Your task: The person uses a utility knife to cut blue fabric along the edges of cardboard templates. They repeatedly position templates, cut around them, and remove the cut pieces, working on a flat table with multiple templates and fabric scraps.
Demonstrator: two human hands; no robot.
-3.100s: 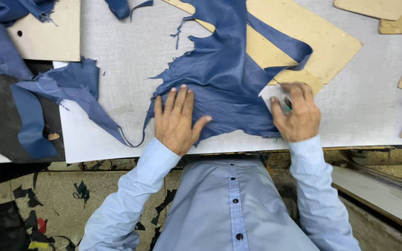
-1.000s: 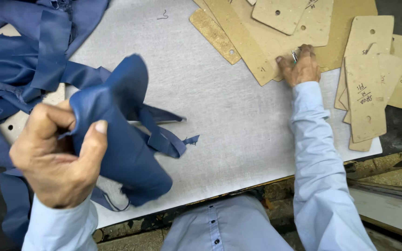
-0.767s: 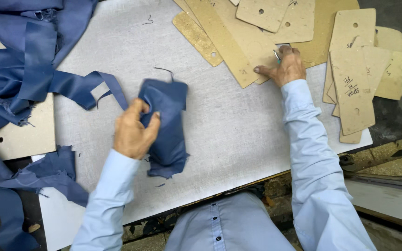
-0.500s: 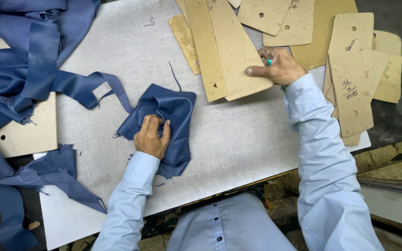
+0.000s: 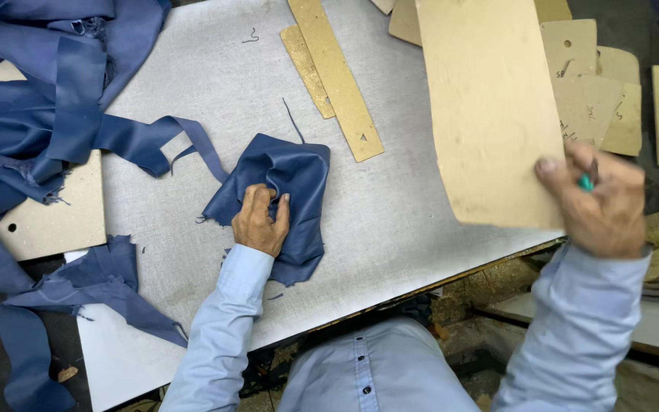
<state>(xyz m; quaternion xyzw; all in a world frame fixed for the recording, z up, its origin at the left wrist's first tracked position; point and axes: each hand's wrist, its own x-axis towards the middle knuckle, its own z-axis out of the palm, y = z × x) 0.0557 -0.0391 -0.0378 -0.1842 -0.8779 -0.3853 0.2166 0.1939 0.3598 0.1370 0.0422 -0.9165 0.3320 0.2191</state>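
My left hand (image 5: 259,223) pins the crumpled blue leather piece (image 5: 284,194) flat-fingered on the table (image 5: 390,229) while my right hand (image 5: 600,202) grips the large tan cardboard pattern (image 5: 490,107), not yet laid on it.

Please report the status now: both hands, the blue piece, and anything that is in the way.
Left hand pressing blue leather piece on the grey board. Right hand gripping large cardboard pattern, raised. Two cardboard strips lie beyond the piece.

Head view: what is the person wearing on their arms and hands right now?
Both arms are in long, light blue shirt sleeves with buttoned-style cuffs reaching the wrists. The shirt has a front row of dark buttons. The left hand and right hand are bare: no gloves. No rings or watch can be made out.
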